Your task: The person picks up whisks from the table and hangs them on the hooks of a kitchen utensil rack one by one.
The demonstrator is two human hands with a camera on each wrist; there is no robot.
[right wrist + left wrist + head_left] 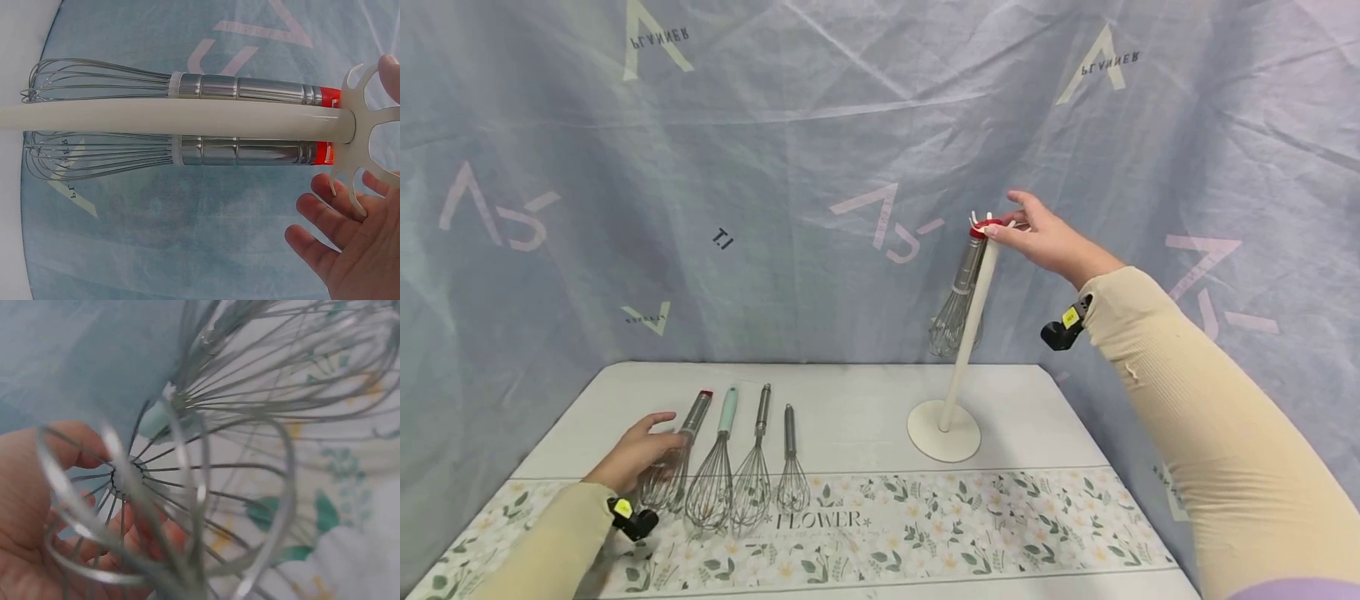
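Observation:
My left hand point(640, 450) is at the leftmost whisk point(694, 417), which has a steel handle with a red cap. Its fingers overlap the whisk's neck; through the wires point(250, 469) in the left wrist view I see the fingertips. My right hand point(1037, 237), fingers spread, is at the hooked top of a white stand point(973, 325). Off that top hangs a steel whisk point(966, 271) with red at its end. In the right wrist view, steel handle point(250, 150) shows on both sides of the pole, which hides the middle.
Beside the leftmost whisk lie a whisk with a mint handle point(728, 412), a steel-handled whisk point(763, 412) and a smaller whisk point(790, 429). The stand's round base point(925, 429) rests on the white, flower-printed table point(850, 408). A grey-blue curtain point(775, 275) hangs behind.

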